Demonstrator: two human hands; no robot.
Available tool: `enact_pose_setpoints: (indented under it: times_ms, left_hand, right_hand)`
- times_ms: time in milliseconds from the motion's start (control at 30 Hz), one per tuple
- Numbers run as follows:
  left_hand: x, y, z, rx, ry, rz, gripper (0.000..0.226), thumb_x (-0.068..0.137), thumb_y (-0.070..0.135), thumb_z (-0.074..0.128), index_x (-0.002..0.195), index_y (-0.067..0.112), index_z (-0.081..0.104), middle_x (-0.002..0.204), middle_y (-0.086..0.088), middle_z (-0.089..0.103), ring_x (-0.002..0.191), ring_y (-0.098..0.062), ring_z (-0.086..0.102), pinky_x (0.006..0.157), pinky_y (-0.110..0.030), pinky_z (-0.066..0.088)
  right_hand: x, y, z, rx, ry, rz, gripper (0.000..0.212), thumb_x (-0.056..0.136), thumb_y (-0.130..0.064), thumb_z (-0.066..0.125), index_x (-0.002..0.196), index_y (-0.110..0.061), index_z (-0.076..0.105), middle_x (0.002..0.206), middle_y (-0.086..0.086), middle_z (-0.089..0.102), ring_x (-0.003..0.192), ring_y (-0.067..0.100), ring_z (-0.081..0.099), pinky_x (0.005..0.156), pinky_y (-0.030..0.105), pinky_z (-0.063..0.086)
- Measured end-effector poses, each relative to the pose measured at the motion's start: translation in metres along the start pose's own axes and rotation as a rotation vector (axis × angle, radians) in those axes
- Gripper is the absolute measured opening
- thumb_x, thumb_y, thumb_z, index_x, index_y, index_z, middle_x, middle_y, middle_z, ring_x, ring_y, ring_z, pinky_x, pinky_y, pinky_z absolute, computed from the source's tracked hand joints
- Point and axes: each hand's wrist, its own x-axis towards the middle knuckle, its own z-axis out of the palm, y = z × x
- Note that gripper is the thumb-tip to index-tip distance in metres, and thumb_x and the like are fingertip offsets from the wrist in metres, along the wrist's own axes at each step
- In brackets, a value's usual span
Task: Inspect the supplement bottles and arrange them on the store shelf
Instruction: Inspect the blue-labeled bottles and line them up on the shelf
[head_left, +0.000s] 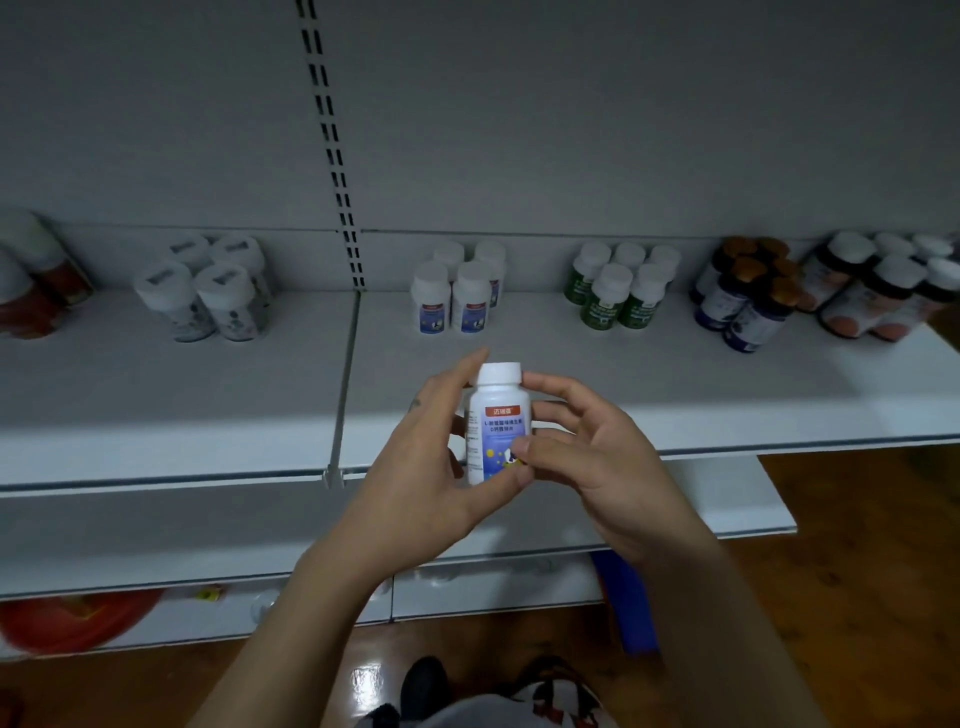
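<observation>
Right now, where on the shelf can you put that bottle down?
The shelf is bare along its front, before the blue-label bottles matching the held bottle. Another gap lies between them and the green bottles. Crowded at right: gold-capped bottles beside orange-label bottles.

Dim, bluish light. Brightest band: white shelf (675, 384) behind the white supplement bottle (500, 421) I hold, sharpest at centre. Glare on wooden floor (366, 680) at 6 o'clock. Red jars (49, 293) at 9 o'clock blurred; shelf edges bow, corners darken.
</observation>
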Motion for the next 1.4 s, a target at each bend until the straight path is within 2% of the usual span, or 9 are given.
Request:
enact_pose_setpoints:
  times_ms: [233,400,533,600,833,1100,1200,1300,1400]
  left_hand:
    - [-0.002,-0.015,-0.022,0.027,-0.015,0.021,0.093,0.069,0.034,0.085,0.146,0.035,0.032,0.127,0.013,0.046,0.094,0.001,0.054,0.065,-0.008,0.045]
    - [0.005,-0.023,-0.036,0.080,-0.025,0.044,0.097,0.065,0.042,0.086,0.146,0.039,0.032,0.137,0.019,0.038,0.091,0.001,0.054,0.065,-0.009,0.044]
    - [0.009,-0.024,-0.040,0.081,-0.060,0.051,0.104,0.060,0.053,0.082,0.147,0.042,0.026,0.138,0.028,0.030,0.095,0.002,0.052,0.067,-0.010,0.045]
    - [0.011,-0.025,-0.041,0.080,-0.070,0.056,0.106,0.059,0.052,0.083,0.147,0.043,0.024,0.139,0.031,0.028,0.096,0.005,0.051,0.068,-0.007,0.043]
    - [0.017,-0.047,-0.031,0.069,-0.039,-0.032,0.106,0.062,0.041,0.089,0.147,0.042,0.026,0.134,0.027,0.035,0.094,0.005,0.053,0.066,-0.011,0.046]
    - [0.023,-0.056,-0.019,0.049,-0.006,-0.071,0.108,0.067,0.028,0.089,0.149,0.045,0.021,0.126,0.021,0.041,0.097,0.008,0.050,0.069,-0.008,0.044]
    - [0.025,-0.054,-0.016,0.032,0.002,-0.077,0.109,0.068,0.027,0.088,0.151,0.043,0.019,0.126,0.018,0.046,0.099,0.007,0.051,0.073,-0.008,0.043]
    - [0.027,-0.050,-0.013,-0.015,0.023,-0.077,0.107,0.069,0.028,0.087,0.151,0.042,0.019,0.127,0.019,0.050,0.100,0.003,0.055,0.074,-0.009,0.044]
    - [0.027,-0.047,-0.011,-0.084,0.009,-0.069,0.103,0.074,0.025,0.084,0.152,0.039,0.018,0.128,0.020,0.053,0.095,-0.008,0.062,0.071,-0.017,0.050]
  right_hand:
    - [0.009,0.009,0.022,0.005,0.003,0.014,0.048,0.084,0.011,0.064,0.123,-0.016,0.060,0.107,0.013,0.071,0.087,0.022,0.070,0.073,0.032,0.057]
    - [0.020,0.010,0.030,0.009,0.000,0.036,0.046,0.086,0.010,0.062,0.125,-0.013,0.058,0.111,0.015,0.070,0.087,0.022,0.071,0.070,0.030,0.055]
    - [0.026,0.011,0.031,0.029,-0.010,0.043,0.045,0.086,0.010,0.061,0.125,-0.012,0.058,0.113,0.017,0.069,0.090,0.025,0.070,0.073,0.033,0.056]
    - [0.030,0.011,0.030,0.036,-0.015,0.052,0.044,0.087,0.011,0.060,0.126,-0.010,0.057,0.113,0.018,0.069,0.091,0.025,0.069,0.075,0.033,0.057]
    - [0.045,0.021,0.028,-0.036,-0.021,0.081,0.045,0.086,0.010,0.062,0.126,-0.010,0.057,0.114,0.018,0.068,0.089,0.023,0.071,0.074,0.032,0.057]
    - [0.055,0.025,0.022,-0.052,-0.023,0.118,0.046,0.085,0.012,0.062,0.126,-0.010,0.057,0.115,0.016,0.068,0.086,0.022,0.071,0.067,0.028,0.056]
    - [0.056,0.023,0.018,-0.046,-0.027,0.114,0.046,0.086,0.011,0.062,0.126,-0.010,0.056,0.115,0.016,0.068,0.087,0.022,0.071,0.071,0.029,0.056]
    - [0.059,0.025,0.011,-0.022,-0.015,0.106,0.049,0.084,0.007,0.067,0.128,-0.010,0.056,0.117,0.020,0.066,0.093,0.025,0.070,0.083,0.036,0.056]
    - [0.060,0.025,0.006,-0.017,-0.002,0.091,0.063,0.067,-0.005,0.081,0.126,-0.012,0.059,0.115,0.018,0.067,0.096,0.022,0.069,0.086,0.033,0.056]
